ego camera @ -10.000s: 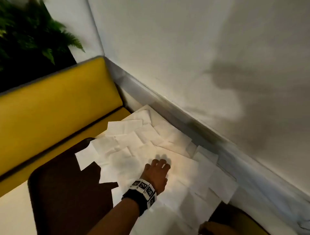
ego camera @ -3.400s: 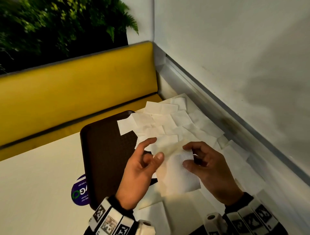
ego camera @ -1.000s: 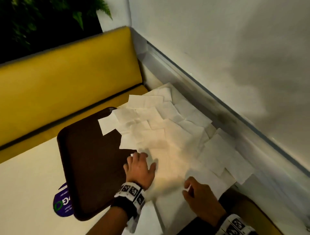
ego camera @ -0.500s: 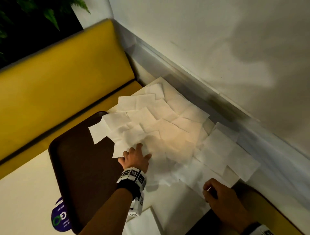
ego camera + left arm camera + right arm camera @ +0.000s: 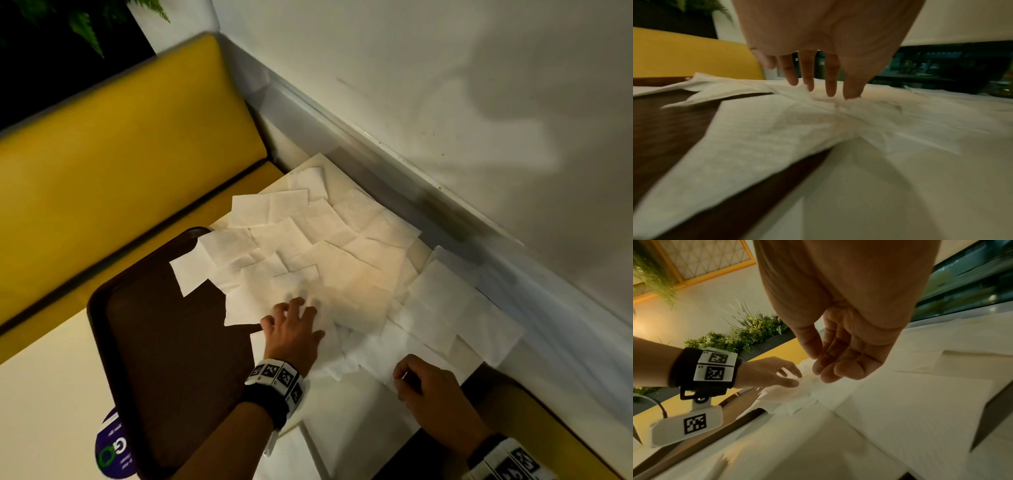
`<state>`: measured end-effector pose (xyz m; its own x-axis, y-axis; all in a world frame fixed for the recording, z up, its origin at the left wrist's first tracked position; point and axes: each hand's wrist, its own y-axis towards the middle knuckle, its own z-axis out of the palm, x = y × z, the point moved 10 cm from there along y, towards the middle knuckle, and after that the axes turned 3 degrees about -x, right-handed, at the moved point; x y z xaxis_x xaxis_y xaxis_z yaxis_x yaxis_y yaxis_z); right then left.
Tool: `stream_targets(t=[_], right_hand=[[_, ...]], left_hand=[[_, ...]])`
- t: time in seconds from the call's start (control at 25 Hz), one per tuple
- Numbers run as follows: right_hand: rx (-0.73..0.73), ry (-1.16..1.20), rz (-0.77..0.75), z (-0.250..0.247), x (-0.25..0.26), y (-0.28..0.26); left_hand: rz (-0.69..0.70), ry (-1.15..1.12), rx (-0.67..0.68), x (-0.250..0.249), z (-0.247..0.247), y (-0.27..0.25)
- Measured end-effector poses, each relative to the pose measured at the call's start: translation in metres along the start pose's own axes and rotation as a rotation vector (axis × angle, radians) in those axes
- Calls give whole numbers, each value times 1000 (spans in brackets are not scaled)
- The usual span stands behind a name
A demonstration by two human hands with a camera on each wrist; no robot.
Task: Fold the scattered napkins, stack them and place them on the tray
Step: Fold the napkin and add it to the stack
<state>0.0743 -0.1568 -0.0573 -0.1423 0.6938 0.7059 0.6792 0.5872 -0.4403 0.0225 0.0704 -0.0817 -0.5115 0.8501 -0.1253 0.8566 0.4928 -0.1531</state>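
Several white napkins (image 5: pixel 329 260) lie scattered and overlapping on the cream table, some reaching over the right edge of the dark brown tray (image 5: pixel 164 349). My left hand (image 5: pixel 294 308) rests on the napkins just right of the tray, fingers spread. In the left wrist view its fingertips (image 5: pixel 830 92) press down on a napkin (image 5: pixel 777 129) that bunches under the thumb. My right hand (image 5: pixel 402 375) hovers over the near napkins by the table's right edge. The right wrist view shows that hand (image 5: pixel 818 366) loosely curled and holding nothing. A flat napkin (image 5: pixel 356 421) lies nearest me.
A yellow bench back (image 5: pixel 120 154) runs behind the table and a white wall (image 5: pixel 445 102) with a grey ledge closes the right side. A purple sticker (image 5: pixel 113 448) sits by the tray's near corner. The table's right edge drops to a yellow seat (image 5: pixel 534 421).
The napkin held up by both hands 3.4 s ago is down. Over the last second my left hand slid forward on the pile and spread its fingers; the right hand stayed near the table edge.
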Motion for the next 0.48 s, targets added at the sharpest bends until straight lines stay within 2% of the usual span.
stream_targets(t=[0.08,0.2,0.28,0.48], right_hand=[[-1,3,-8,1,-2,-1],[-4,24,-6,-1,-3,-2],[-14,31,0,-2,-5,-2],[-25,80,49,-3,-18,-2]], left_hand=[[47,-47,-30,-22,4,6],[-160,-201,0,-21,10,18],[-281,-221,55,-16,18,24],[-376,-257,65,-10,24,31]])
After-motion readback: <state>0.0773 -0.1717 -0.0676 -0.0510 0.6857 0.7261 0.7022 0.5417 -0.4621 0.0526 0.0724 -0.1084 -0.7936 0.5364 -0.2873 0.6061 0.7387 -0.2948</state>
